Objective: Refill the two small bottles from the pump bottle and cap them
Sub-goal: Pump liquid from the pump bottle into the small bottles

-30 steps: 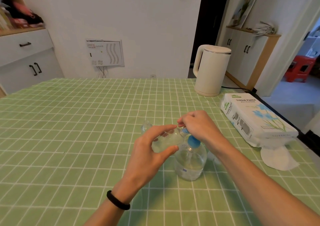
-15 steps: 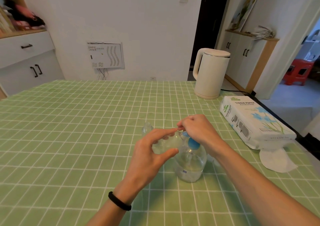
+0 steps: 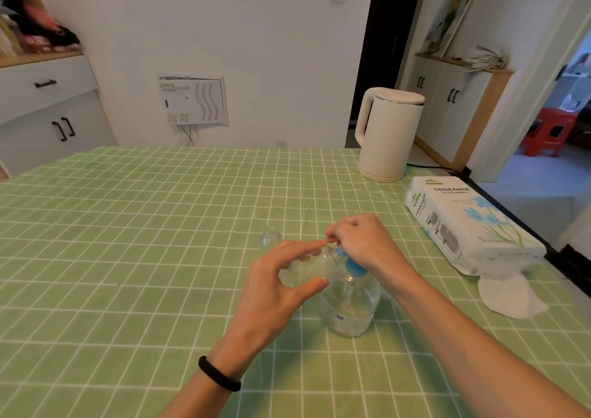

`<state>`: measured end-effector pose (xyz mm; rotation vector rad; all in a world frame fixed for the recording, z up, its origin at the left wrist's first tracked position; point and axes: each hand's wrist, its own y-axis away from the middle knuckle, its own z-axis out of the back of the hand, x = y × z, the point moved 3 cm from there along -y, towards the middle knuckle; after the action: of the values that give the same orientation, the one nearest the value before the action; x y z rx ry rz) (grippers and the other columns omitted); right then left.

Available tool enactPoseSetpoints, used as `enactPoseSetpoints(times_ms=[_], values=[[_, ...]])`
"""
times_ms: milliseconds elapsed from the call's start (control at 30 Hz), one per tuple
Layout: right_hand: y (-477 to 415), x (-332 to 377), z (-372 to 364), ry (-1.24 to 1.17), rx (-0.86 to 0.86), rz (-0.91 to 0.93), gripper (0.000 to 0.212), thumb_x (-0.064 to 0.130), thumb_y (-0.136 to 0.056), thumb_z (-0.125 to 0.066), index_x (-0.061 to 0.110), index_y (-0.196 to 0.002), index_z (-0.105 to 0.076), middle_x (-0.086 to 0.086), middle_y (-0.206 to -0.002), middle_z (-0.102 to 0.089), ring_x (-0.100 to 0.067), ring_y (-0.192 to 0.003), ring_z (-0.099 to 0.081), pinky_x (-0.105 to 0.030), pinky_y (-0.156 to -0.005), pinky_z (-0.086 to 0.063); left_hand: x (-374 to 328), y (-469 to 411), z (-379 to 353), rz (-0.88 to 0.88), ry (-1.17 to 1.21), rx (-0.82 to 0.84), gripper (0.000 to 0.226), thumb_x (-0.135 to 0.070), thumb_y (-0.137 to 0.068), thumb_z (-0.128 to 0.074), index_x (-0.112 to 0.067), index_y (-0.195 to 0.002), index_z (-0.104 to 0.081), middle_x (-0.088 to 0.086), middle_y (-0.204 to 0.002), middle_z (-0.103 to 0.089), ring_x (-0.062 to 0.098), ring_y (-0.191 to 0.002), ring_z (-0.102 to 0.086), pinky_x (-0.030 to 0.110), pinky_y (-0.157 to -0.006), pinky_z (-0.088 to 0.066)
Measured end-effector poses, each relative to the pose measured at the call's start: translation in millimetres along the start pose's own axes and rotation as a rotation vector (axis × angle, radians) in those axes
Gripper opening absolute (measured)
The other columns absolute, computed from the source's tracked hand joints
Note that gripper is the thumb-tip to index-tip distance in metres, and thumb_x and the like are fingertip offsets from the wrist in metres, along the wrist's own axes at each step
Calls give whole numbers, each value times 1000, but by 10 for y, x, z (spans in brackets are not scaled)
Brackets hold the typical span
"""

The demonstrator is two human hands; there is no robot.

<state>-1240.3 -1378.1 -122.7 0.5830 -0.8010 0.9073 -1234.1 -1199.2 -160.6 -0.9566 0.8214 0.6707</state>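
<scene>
The small bottle (image 3: 305, 268), clear and lying almost on its side, is held above the bench (image 3: 128, 257) in the left grip (image 3: 275, 292), with the thumb under it and the fingers arched over its top. Its mouth is turned toward the blue spout (image 3: 339, 252) of the pump bottle (image 3: 350, 308), which stands upright just beside and below it. The right grip (image 3: 364, 244) is narrowed to a pinch at that meeting point, fingers curled tight. It appears to be closed on the small bottle's neck, though the spout may be caught in the pinch as well; this cannot be told for certain. The blue pump head (image 3: 355, 268) shows just under the heel of that hand.

The step in hand is judged to be the filling of the first small bottle. It is best done with the mouth seated squarely over the spout tip before the head is pressed. The small bottle should be tipped so that the liquid runs inward and does not run back out at the neck. Short, gentle presses are advised, since a clear liquid in a clear bottle makes the fill level hard to read. The pump bottle should be steadied against sliding on the cloth.

The second small bottle (image 3: 271, 236) stands upright on the bench just behind the left fingers, near enough to be knocked. No loose caps can be made out. Further right lie a tissue pack (image 3: 463, 222) and a loose tissue (image 3: 508, 299), handy for drips, and a white kettle (image 3: 388, 136) stands at the far edge.
</scene>
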Motion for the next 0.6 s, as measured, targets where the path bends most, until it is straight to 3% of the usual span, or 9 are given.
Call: enactPoseSetpoints(times_ms=[167, 367, 600], values=[[15, 20, 9, 3, -5, 24, 33, 16, -99, -61, -10, -115, -75, -26, -122, -75, -44, -120, -69, -58, -106, -56, -7, -1, 3, 12, 8, 1, 55, -19, -79, -91, -38, -127, -74, -17, -112, -77, 7, -107, -69, 9, -89, -45], [15, 68, 65, -16, 15, 58, 29, 20, -101, -63, -2, -102, -82, -17, -109, -82, -35, -111, -75, -46, -98, -59, -82, -24, 33, -11, -2, -4, 54, -18, -79, -91, -37, -126, -74, -17, -111, -77, 9, -105, -68, 7, -88, -43], [-4, 54, 49, -66, 73, 42, 24, 20, -102, -63, 12, -95, -84, 0, -105, -82, -21, -110, -74, -47, -109, -56, -68, -18, 32, -4, 1, 1, 54, -20, -79, -91, -38, -127, -74, -16, -111, -77, 11, -104, -69, 8, -87, -44]])
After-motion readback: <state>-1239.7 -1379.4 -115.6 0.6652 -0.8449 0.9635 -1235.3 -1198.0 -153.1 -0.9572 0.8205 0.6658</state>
